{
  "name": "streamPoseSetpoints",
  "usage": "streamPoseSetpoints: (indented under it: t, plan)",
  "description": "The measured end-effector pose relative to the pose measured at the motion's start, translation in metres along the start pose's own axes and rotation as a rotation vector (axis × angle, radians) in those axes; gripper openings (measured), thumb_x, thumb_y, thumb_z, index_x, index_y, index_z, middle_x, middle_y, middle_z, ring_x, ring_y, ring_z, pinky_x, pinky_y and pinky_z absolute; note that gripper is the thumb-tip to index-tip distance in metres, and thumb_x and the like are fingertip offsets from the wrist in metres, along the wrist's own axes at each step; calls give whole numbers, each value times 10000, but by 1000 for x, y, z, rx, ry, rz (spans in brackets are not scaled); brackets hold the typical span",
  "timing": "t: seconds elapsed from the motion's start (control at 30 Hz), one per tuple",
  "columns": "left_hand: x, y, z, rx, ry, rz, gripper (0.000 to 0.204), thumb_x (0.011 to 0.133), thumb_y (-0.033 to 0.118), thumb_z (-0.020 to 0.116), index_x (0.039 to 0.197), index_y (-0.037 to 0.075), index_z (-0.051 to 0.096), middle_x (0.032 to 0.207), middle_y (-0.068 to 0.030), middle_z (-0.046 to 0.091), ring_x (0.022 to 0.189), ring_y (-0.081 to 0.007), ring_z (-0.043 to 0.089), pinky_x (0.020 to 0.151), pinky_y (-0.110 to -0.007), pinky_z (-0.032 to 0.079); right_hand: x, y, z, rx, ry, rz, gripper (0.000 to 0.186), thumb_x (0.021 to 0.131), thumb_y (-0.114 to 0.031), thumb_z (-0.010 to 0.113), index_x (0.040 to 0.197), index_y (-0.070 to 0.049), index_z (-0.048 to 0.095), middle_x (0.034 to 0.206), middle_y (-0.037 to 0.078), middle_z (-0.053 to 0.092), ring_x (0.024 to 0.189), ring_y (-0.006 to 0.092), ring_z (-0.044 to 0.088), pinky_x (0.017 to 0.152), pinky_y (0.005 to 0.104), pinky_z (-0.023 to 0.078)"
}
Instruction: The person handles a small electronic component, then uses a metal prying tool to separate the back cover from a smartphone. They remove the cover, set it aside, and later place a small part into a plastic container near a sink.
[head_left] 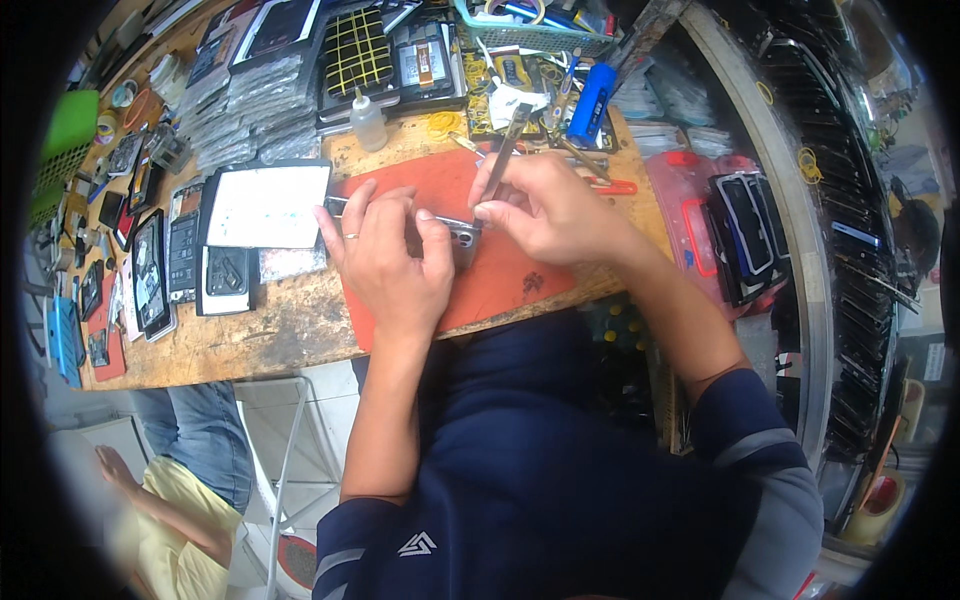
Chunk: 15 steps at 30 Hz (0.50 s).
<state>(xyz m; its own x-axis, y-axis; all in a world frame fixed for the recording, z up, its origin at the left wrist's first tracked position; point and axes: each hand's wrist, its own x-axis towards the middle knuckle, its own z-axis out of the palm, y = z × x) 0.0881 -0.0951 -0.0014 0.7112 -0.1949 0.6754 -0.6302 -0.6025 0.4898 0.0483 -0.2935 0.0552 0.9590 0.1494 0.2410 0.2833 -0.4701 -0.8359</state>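
On an orange mat (530,287) at the middle of the worn wooden bench, a silver phone (463,243) with a rear camera block lies mostly beneath my left hand (392,260). That hand grips it with bent fingers, the little finger sticking out leftward. My right hand (532,212) pinches a slim dark metal tool (510,135) held upright at the phone's right end, where its lower tip is hard to make out. Just left of my hands are a white square pad (268,203) and a small opened device (225,270). A dropper bottle (368,125) stands behind them.
Stacked bagged parts (265,100), several phones (148,270), a teal basket (530,40) and a blue cylinder (590,105) crowd the bench. A pink container (665,210) and a slotted rack (860,280) are at right. Another person (190,515) in yellow is at lower left.
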Motion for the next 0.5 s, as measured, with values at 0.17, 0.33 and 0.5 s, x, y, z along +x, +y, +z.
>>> streamPoseSetpoints:
  t: [0.17, 0.33, 0.5]
  plan:
    - [-1, 1, -1, 10, -10, 3, 175, 910, 146, 640, 1045, 59, 711, 1078, -66, 752, 1285, -359, 625, 1263, -668, 172, -16, 1, 25, 171, 175, 126, 85, 979, -1, 686, 1056, 34, 686, 925, 79, 714, 869, 131, 695, 792, 316, 567]
    - [-3, 2, -3, 6, -5, 9, 182, 911, 145, 646, 1056, 55, 709, 1105, -60, 758, 1302, -349, 618, 1262, -670, 169, -6, -1, 20, 153, 75, 142, 78, 974, -4, 686, 1043, 32, 684, 912, 74, 709, 859, 130, 691, 788, 315, 562]
    - [-5, 5, -8, 3, -39, -15, 77, 939, 128, 642, 992, 78, 665, 1146, -56, 764, 1332, -338, 596, 1270, -652, 144, -7, -9, 11, 119, 6, 164, 65, 961, 1, 688, 1019, 31, 686, 878, 74, 703, 820, 129, 666, 747, 310, 539]
